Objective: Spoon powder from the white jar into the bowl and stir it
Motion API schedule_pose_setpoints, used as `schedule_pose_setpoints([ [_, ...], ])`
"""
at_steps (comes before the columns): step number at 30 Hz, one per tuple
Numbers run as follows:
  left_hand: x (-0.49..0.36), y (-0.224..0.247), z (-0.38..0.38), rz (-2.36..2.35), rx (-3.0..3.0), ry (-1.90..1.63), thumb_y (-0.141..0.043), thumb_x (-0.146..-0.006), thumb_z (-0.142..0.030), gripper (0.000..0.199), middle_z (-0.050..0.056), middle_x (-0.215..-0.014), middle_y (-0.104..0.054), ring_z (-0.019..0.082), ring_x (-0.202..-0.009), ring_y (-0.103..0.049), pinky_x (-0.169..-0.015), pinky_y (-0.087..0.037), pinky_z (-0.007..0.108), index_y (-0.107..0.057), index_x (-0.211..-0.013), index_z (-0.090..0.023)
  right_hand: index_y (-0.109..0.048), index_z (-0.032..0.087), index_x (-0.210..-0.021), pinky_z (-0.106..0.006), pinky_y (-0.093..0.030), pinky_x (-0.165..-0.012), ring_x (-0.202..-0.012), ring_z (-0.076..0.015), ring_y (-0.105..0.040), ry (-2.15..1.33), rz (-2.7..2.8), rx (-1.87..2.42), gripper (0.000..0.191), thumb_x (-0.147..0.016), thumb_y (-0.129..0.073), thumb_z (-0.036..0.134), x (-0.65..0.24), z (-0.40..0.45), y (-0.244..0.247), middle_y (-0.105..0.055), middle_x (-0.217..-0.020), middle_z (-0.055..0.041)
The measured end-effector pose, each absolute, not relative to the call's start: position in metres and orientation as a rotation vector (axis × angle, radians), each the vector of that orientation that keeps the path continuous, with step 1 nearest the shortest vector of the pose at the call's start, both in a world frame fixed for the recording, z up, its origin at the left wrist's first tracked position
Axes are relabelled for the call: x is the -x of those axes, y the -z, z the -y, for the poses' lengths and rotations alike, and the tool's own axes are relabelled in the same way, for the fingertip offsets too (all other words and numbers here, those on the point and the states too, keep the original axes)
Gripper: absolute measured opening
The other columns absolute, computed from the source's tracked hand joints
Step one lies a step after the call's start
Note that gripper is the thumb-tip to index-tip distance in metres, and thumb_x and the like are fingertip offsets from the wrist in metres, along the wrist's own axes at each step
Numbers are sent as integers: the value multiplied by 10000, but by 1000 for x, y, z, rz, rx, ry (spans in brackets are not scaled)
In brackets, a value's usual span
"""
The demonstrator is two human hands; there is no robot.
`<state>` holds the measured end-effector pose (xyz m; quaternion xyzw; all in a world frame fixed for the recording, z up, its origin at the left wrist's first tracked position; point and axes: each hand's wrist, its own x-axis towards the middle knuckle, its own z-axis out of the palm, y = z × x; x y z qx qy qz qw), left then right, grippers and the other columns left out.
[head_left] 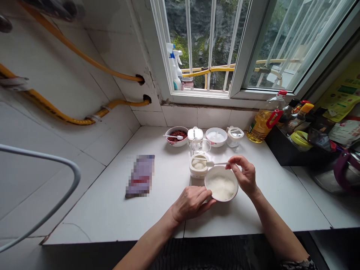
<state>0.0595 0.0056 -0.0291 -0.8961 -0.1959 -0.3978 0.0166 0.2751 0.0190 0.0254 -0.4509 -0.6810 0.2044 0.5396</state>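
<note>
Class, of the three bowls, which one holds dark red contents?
The back-left bowl, with a white spoon lying across it. The back-right bowl and the front bowl, held by the left hand, look pale inside.

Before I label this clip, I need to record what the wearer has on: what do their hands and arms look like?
The left hand and right hand are ungloved, with no ring, watch or bracelet visible. The left forearm is bare as far as it shows; the right forearm meets a dark sleeve with a lighter pattern.
</note>
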Motion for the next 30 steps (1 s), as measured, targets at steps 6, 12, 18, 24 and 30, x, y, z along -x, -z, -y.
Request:
schedule_pose_setpoints([
  [6,-59,29,-5,616,2783,1239,-491,-967,-265,132,-26,-611,-558,113,-492,-514,-471,-338,254,-523,-878,-174,-566,216,-709,-338,-450,-732,-681,-184,-547,-470,1917,1169,160,-758,-461,107,-279,-23,-28,-615,-667,-13],
  [12,-59,29,-5,627,2771,1223,-495,-963,-266,131,-30,-602,-545,116,-493,-511,-473,-336,266,-516,-869,-178,-553,224,-685,-319,-428,-721,-676,-180,-507,-587,2087,1161,187,-722,-427,90,-269,-23,-23,-614,-658,-7],
  [18,-60,29,-5,625,2761,1230,-477,-971,-271,145,-29,-601,-550,111,-492,-513,-474,-334,263,-520,-868,-179,-553,219,-644,-291,-394,-627,-599,-160,-480,-784,1768,1270,144,-705,-435,161,-276,-26,-28,-517,-548,18],
  [24,-60,29,-5,615,2759,1229,-450,-991,-272,171,-25,-603,-555,111,-489,-505,-474,-332,266,-521,-868,-175,-558,198,-635,-257,-333,-503,-487,-120,-429,-1003,1491,1299,97,-660,-466,220,-279,-31,-26,-467,-508,42],
  [30,-60,30,-5,631,2760,1224,-471,-978,-274,166,-27,-603,-549,110,-495,-505,-470,-335,259,-527,-854,-177,-553,199,-604,-252,-318,-485,-465,-116,-410,-1009,1446,1320,102,-638,-459,219,-279,-33,-24,-457,-467,45],
])
